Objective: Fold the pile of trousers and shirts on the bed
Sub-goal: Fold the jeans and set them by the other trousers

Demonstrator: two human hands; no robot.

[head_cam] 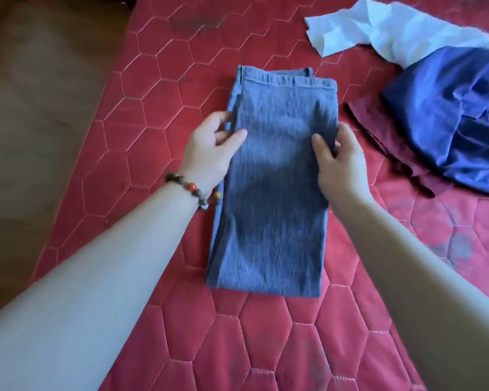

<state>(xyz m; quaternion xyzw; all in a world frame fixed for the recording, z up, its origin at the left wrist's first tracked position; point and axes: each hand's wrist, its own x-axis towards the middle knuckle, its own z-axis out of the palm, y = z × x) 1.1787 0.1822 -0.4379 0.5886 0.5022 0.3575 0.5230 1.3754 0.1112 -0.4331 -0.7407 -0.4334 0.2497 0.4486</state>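
Lying flat on the red bed (181, 88), the folded trousers (274, 179) are sitting between both hands, the left hand (212, 148) pinching their left edge and the right hand (342, 162) gripping their right edge.

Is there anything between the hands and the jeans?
No. Both hands already touch the jeans: the left hand grips the left edge and the right hand the right edge.
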